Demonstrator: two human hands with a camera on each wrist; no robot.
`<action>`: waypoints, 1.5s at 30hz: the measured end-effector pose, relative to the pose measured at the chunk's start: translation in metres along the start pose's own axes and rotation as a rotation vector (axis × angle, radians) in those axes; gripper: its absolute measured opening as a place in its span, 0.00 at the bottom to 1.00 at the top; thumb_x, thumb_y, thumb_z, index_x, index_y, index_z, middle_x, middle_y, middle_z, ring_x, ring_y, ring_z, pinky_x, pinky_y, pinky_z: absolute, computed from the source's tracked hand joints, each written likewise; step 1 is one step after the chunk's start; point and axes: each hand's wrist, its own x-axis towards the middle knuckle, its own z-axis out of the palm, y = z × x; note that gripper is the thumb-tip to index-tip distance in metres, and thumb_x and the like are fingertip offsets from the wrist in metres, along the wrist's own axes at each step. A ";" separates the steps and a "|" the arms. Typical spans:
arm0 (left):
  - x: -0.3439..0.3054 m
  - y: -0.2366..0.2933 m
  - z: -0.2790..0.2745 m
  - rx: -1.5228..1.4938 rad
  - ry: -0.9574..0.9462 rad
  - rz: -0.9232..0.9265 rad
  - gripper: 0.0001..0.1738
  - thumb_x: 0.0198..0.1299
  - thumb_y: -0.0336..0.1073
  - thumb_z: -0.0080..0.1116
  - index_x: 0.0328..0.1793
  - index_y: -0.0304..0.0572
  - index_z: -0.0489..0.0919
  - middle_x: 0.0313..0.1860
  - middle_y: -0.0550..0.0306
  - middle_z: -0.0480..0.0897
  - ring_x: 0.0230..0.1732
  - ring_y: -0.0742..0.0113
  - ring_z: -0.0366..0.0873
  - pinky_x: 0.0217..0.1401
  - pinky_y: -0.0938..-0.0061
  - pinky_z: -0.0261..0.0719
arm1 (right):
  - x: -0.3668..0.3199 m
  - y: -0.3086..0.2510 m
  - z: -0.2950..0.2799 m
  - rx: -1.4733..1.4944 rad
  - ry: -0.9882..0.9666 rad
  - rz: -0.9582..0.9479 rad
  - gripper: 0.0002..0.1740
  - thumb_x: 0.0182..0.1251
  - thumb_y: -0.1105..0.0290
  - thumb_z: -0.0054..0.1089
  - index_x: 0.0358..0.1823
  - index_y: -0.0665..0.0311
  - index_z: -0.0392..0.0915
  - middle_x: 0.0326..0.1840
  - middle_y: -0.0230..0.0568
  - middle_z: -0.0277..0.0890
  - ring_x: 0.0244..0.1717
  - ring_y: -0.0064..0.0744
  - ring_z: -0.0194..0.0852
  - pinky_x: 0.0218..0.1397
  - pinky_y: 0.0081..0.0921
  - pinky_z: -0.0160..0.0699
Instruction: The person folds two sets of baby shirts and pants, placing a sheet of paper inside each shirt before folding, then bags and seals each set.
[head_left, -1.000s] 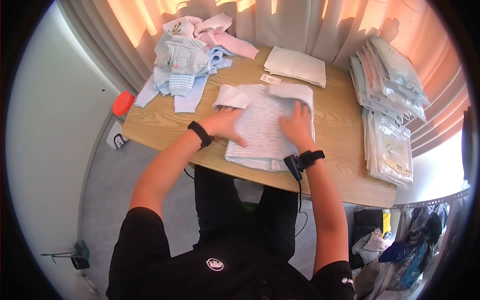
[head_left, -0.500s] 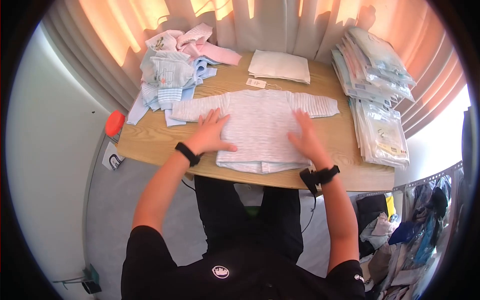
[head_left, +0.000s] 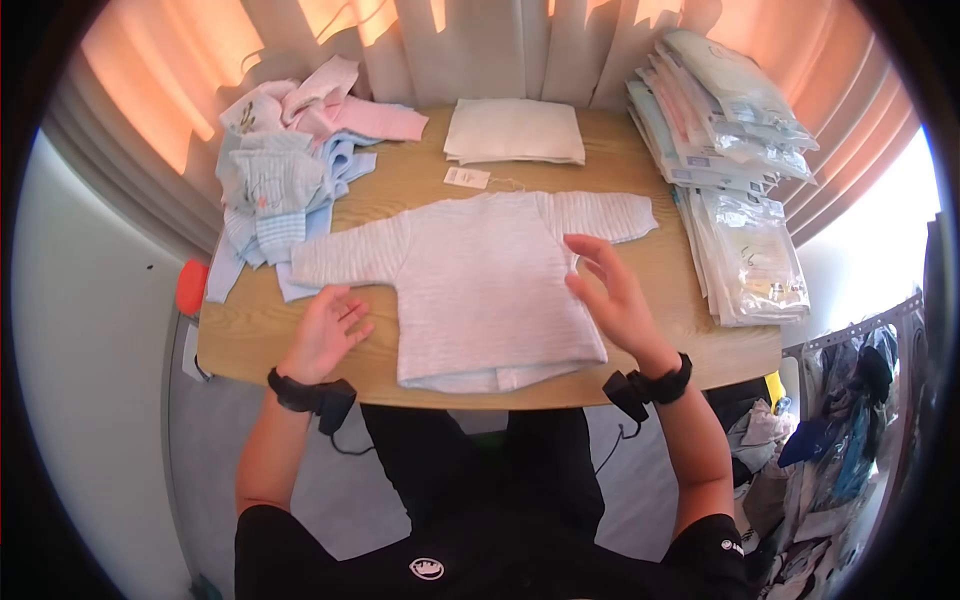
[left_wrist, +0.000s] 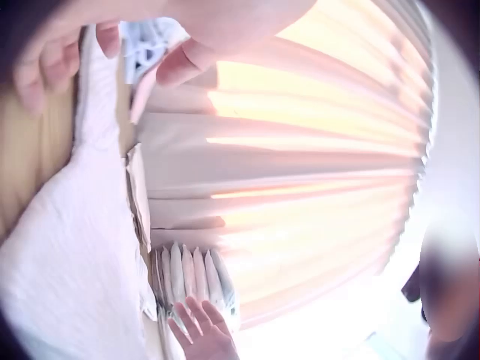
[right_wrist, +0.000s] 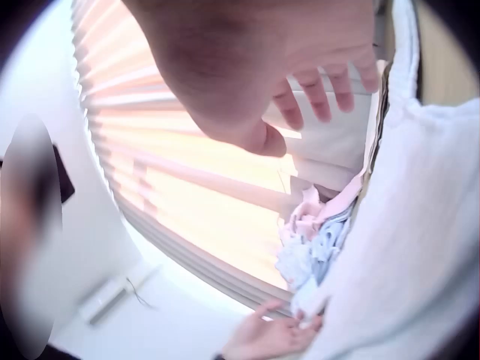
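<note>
A pale grey long-sleeved baby top (head_left: 490,290) lies flat on the wooden table (head_left: 250,335), both sleeves spread out and its hem near the front edge. Below the left-hand sleeve is the left hand (head_left: 328,335), palm turned inward, fingers loosely bent and holding nothing. The right hand (head_left: 622,305) hovers at the top's right side, thumb and fingers apart, nothing held. In the right wrist view the right hand's (right_wrist: 262,67) fingers hang relaxed above the white cloth (right_wrist: 420,210). A paper tag (head_left: 467,177) lies by the neckline.
Pink and blue baby clothes (head_left: 275,170) are heaped at the back left. A folded white cloth (head_left: 515,132) lies at the back. Bagged garments (head_left: 745,240) are stacked on the right. Curtains (head_left: 500,50) hang behind the table, and a red object (head_left: 192,287) stands beyond its left edge.
The top's sleeves, folded inward at first, are now spread outward. Both hands have drawn off the cloth, the left outward and toward the front. The head view has shifted.
</note>
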 end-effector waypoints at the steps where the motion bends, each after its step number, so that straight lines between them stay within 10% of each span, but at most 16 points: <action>1: 0.001 0.001 0.009 0.040 -0.024 0.030 0.11 0.64 0.35 0.58 0.49 0.45 0.72 0.51 0.53 0.74 0.60 0.57 0.73 0.68 0.60 0.71 | 0.017 0.009 -0.001 0.216 0.048 0.077 0.27 0.68 0.68 0.58 0.67 0.66 0.67 0.68 0.50 0.67 0.68 0.45 0.67 0.69 0.36 0.65; 10: 0.086 -0.008 0.046 0.027 -0.255 0.334 0.25 0.34 0.11 0.37 0.40 0.46 0.64 0.54 0.50 0.73 0.67 0.51 0.67 0.74 0.61 0.63 | 0.158 0.108 0.046 0.558 0.355 0.235 0.33 0.68 0.77 0.51 0.75 0.69 0.55 0.78 0.53 0.51 0.68 0.43 0.69 0.68 0.35 0.70; 17: 0.112 0.007 0.049 0.015 -0.195 0.416 0.20 0.41 0.09 0.38 0.29 0.49 0.61 0.48 0.57 0.76 0.58 0.60 0.72 0.62 0.72 0.71 | 0.164 0.123 0.046 0.721 0.450 0.215 0.33 0.67 0.78 0.52 0.73 0.75 0.55 0.76 0.58 0.54 0.62 0.43 0.76 0.58 0.29 0.80; 21: 0.144 0.014 0.058 -0.030 -0.167 0.421 0.20 0.52 0.10 0.46 0.37 0.48 0.75 0.43 0.58 0.81 0.49 0.65 0.78 0.55 0.73 0.76 | 0.164 0.120 0.049 0.656 0.478 0.278 0.31 0.68 0.79 0.50 0.72 0.78 0.56 0.76 0.60 0.54 0.58 0.44 0.79 0.54 0.29 0.83; 28: 0.158 0.023 0.059 -0.033 -0.280 0.402 0.24 0.56 0.12 0.45 0.47 0.54 0.79 0.56 0.60 0.80 0.61 0.63 0.75 0.67 0.67 0.71 | 0.166 0.112 0.051 0.658 0.532 0.274 0.29 0.68 0.80 0.48 0.70 0.78 0.58 0.73 0.58 0.58 0.57 0.42 0.79 0.53 0.30 0.85; 33: 0.179 0.014 0.031 -0.216 -0.722 0.396 0.25 0.57 0.14 0.47 0.56 0.52 0.76 0.57 0.60 0.78 0.62 0.64 0.74 0.68 0.65 0.69 | 0.165 0.106 0.051 0.658 0.489 0.291 0.29 0.68 0.81 0.47 0.70 0.78 0.58 0.74 0.56 0.56 0.61 0.45 0.76 0.56 0.33 0.83; 37: 0.154 0.022 0.045 -0.099 -0.426 0.263 0.27 0.58 0.14 0.47 0.62 0.48 0.73 0.60 0.59 0.78 0.63 0.62 0.73 0.69 0.64 0.68 | 0.166 0.102 0.048 0.700 0.488 0.295 0.29 0.68 0.81 0.47 0.70 0.77 0.58 0.73 0.56 0.57 0.62 0.47 0.75 0.59 0.36 0.82; 45: 0.156 0.024 0.044 -0.175 -0.407 0.188 0.27 0.55 0.16 0.46 0.63 0.36 0.70 0.60 0.53 0.77 0.62 0.59 0.74 0.69 0.65 0.68 | 0.167 0.101 0.043 0.781 0.474 0.318 0.32 0.66 0.80 0.47 0.72 0.74 0.55 0.74 0.54 0.54 0.67 0.49 0.70 0.64 0.39 0.77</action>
